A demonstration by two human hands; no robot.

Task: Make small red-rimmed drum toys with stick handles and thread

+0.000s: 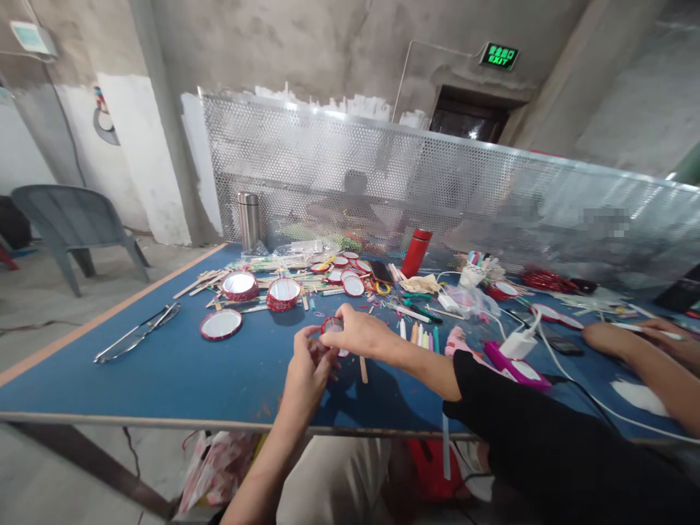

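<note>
Both hands meet above the front middle of the blue table (180, 394). My left hand (310, 364) is closed, its fingers curled about a small round red-rimmed mirror (329, 326). From above, my right hand (358, 332) grips the same piece, its fingers covering most of the disc. Just under the right wrist a flat wooden stick (364, 370) shows; whether it joins the mirror I cannot tell. To the left lies a single red-rimmed mirror (221, 324), with two stacks of such mirrors (239, 286) behind.
Glasses (136, 334) lie at the left. Loose sticks and mirrors (353, 283) crowd the back, near a steel flask (249, 222) and red bottle (416, 253). Markers (421, 335), a purple power strip (517, 364) and cables sit rightward. A co-worker's hands (617, 339) are at far right.
</note>
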